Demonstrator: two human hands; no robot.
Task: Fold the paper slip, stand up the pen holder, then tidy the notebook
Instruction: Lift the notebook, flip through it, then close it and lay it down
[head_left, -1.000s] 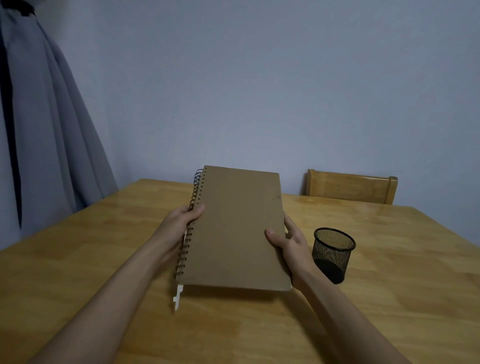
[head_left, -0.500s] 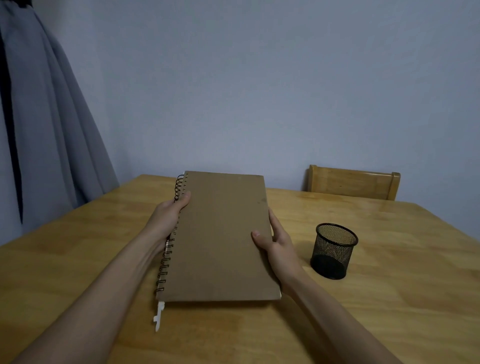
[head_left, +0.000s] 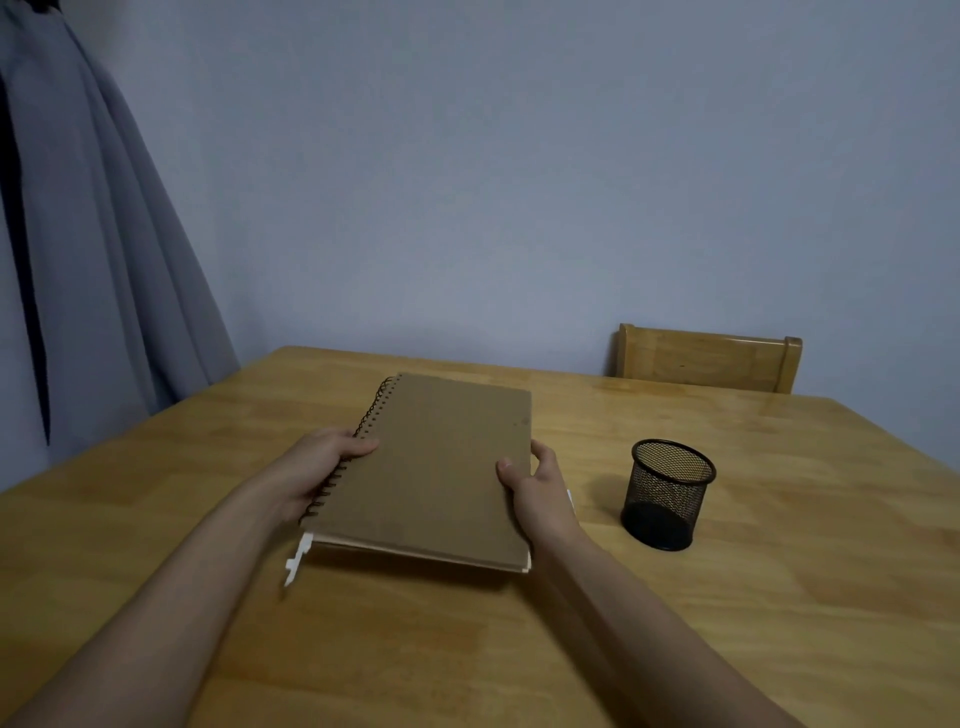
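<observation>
Nearest the camera, both forearms reach out over the table (head_left: 779, 597), and the notebook (head_left: 431, 467) sits between the hands, closed, its brown cover up and its near edge a little proud of the wood (a shadow shows beneath it). A torn white strip (head_left: 297, 561) hangs from the near spiral corner.

The left hand (head_left: 317, 467) is closed on the spiral edge, thumb on top of the cover; the right hand (head_left: 535, 488) clasps the opposite long edge, thumb on the cover and fingers underneath. So the notebook lies squarely across both grips, held at about mid-length on each side.

The step in hand looks like tidying the notebook. To do it well, I would lower it flat and level, keeping the loose pages below the cover lined up, and square its edges to the table before letting go.

Further right, well apart from the notebook, the black mesh pen holder (head_left: 667, 493) stands upright. Beyond it a wooden chair (head_left: 706, 358) backs against the wall.
</observation>
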